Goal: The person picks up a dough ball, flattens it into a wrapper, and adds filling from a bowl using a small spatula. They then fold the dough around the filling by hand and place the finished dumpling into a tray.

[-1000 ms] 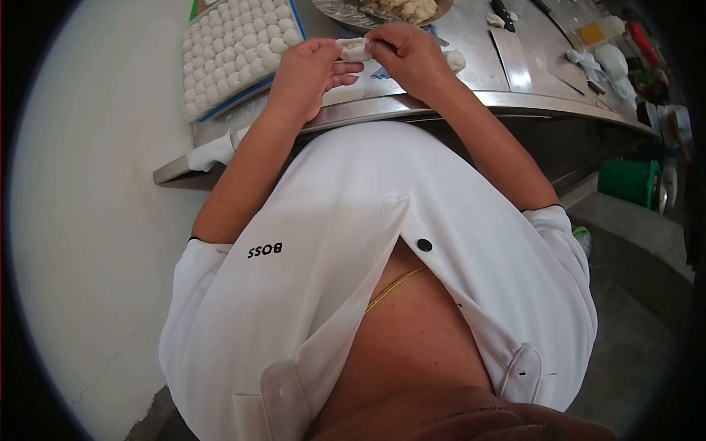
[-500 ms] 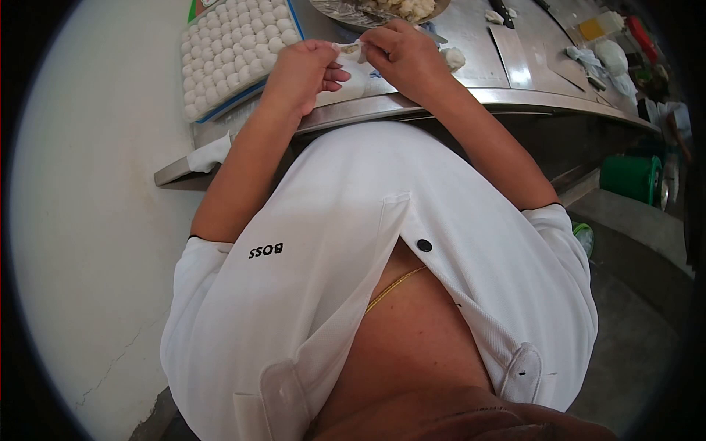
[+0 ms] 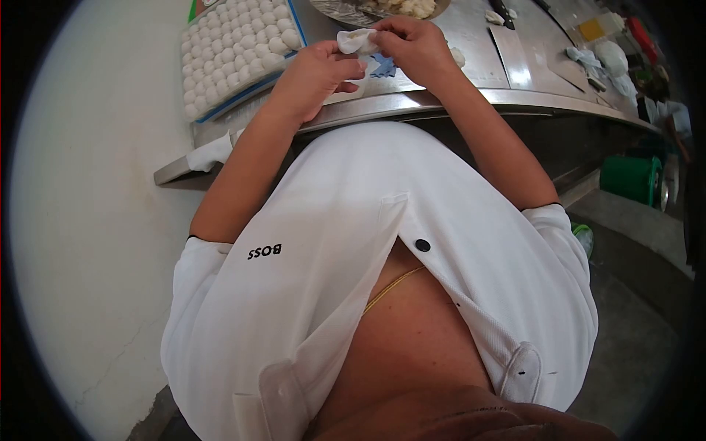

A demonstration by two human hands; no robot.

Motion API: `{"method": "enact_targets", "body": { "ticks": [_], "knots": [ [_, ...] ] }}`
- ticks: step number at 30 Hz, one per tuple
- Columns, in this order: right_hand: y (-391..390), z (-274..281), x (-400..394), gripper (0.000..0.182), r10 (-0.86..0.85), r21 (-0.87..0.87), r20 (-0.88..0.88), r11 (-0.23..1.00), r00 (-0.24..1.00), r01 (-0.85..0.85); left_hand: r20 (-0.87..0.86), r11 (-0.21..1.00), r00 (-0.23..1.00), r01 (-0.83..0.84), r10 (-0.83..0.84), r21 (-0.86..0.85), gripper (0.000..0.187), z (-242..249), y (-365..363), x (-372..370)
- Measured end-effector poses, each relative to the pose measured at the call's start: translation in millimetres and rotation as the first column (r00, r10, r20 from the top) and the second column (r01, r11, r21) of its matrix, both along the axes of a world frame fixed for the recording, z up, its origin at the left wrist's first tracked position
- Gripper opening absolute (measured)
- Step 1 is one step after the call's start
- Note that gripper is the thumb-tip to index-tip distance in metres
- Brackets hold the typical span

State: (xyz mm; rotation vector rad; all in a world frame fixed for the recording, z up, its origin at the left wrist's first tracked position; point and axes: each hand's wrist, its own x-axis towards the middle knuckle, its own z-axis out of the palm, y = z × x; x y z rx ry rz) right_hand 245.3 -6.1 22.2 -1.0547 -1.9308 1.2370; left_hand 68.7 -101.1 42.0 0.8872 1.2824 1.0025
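Note:
A small white dough wrapper (image 3: 354, 42) with a bit of filling in it is held up above the front edge of the metal table. My right hand (image 3: 418, 53) pinches its right side between thumb and fingers. At the left end of the wrapper, the curled fingers of my left hand (image 3: 315, 79) hold its edge, while the thumb stands lower and apart. Beyond my hands is a metal bowl (image 3: 334, 10) of pale, lumpy filling (image 3: 404, 7). Part of a white lump (image 3: 458, 56) shows behind my right hand.
At left, a blue-edged tray (image 3: 293, 16) carries rows of white dough balls (image 3: 239, 51). A crumpled blue piece (image 3: 384, 67) lies beneath my hands. A broad-bladed knife (image 3: 512, 55) rests to the right, near plastic bags (image 3: 612, 59). A green bucket (image 3: 630, 178) stands low at right.
The wrapper now shows wider and more open between my hands. My right hand has shifted slightly right, uncovering the blue piece. My left thumb has moved away from the wrapper.

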Motion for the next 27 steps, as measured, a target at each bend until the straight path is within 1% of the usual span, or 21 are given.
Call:
{"method": "enact_targets", "body": {
  "ticks": [2,4,5,7,11,13,17,19,27],
  "knots": [
    [0,0,0,0.028,0.016,-0.016,-0.008,1.0,1.0,-0.016,-0.009,1.0,1.0,0.011,-0.011,0.007,0.035,-1,1,2],
    [-2,2,0,0.026,0.026,-0.114,-0.066,0.993,0.997,-0.033,0.042,0.999,0.999,-0.031,0.03,0.013,0.036,-4,4,2],
    [-2,4,1,0.026,0.023,-0.113,-0.067,0.993,0.997,-0.03,0.04,1.0,0.999,-0.027,0.027,0.013,0.036,-3,4,3],
    [-2,9,3,0.026,0.031,-0.198,-0.064,0.979,0.997,-0.043,-0.046,0.999,0.999,-0.013,0.015,0.05,0.038,1,1,6],
    [-5,15,6,0.026,0.016,-0.205,-0.076,0.978,0.997,-0.031,-0.058,0.997,0.998,-0.017,0.021,0.081,0.042,4,0,4],
    [-3,16,8,0.025,0.045,-0.269,-0.146,0.96,0.988,-0.084,-0.015,0.994,1.0,0.009,-0.008,0.105,0.043,5,-3,0],
    [-5,21,10,0.024,0.085,-0.293,-0.172,0.947,0.982,-0.133,-0.017,0.994,1.0,0.006,-0.004,0.113,0.041,8,-3,1],
    [-4,19,10,0.024,0.121,-0.276,-0.157,0.948,0.98,-0.161,-0.041,0.985,0.998,-0.034,0.042,0.172,0.037,4,-2,4],
    [-4,15,6,0.021,0.144,-0.236,-0.124,0.957,0.982,-0.17,-0.113,0.968,0.983,-0.114,0.142,0.222,0.033,-5,4,6]
  ]
}}
